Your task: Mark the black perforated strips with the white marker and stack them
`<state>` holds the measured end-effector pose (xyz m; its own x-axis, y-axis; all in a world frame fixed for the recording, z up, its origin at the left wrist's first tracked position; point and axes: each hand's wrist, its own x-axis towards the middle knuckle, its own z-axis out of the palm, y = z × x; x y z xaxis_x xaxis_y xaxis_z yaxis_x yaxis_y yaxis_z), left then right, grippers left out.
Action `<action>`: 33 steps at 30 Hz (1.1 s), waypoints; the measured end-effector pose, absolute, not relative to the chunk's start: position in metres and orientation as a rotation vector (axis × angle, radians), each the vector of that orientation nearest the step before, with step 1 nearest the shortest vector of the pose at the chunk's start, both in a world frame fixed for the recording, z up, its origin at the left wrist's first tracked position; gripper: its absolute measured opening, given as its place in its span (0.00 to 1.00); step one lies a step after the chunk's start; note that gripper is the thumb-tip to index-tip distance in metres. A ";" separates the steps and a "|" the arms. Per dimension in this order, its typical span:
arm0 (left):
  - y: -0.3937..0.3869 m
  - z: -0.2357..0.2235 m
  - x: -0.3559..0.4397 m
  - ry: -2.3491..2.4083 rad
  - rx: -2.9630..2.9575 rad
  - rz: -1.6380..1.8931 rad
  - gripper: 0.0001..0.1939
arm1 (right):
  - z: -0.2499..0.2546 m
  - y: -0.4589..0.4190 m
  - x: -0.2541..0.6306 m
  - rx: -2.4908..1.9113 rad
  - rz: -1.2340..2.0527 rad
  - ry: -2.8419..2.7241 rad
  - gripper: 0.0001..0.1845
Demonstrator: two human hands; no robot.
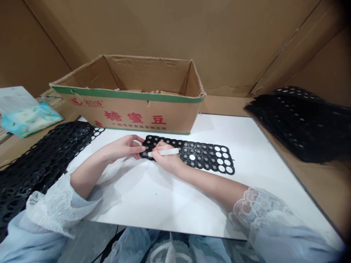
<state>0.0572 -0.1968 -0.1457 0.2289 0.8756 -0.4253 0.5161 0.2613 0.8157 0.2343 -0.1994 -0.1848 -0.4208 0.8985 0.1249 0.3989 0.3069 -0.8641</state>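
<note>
A black sheet of joined rings [204, 155] lies on the white board [153, 197]. Grey round pieces fill many of its rings, while white shows through those at the right end and one nearer the middle. My left hand [128, 148] is closed at the sheet's left end, thumb and fingers at its edge. In my right hand [170, 160] is a white pen-shaped tool [168, 151], held in a writing grip. Its tip points left, down at the rings near my left thumb. Fingers of my right hand cover part of the sheet.
Behind the sheet stands an open cardboard box [126, 113] with a green rim band. Black ring sheets [41, 157] are heaped at left, and another black stack [301, 124] lies at right. A blue-and-white tissue packet [33, 118] sits at far left. Cardboard walls [233, 40] enclose the back.
</note>
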 end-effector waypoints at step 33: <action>-0.200 -0.153 0.067 1.389 1.248 0.460 0.17 | -0.185 -0.192 0.249 -1.016 1.297 -1.758 0.17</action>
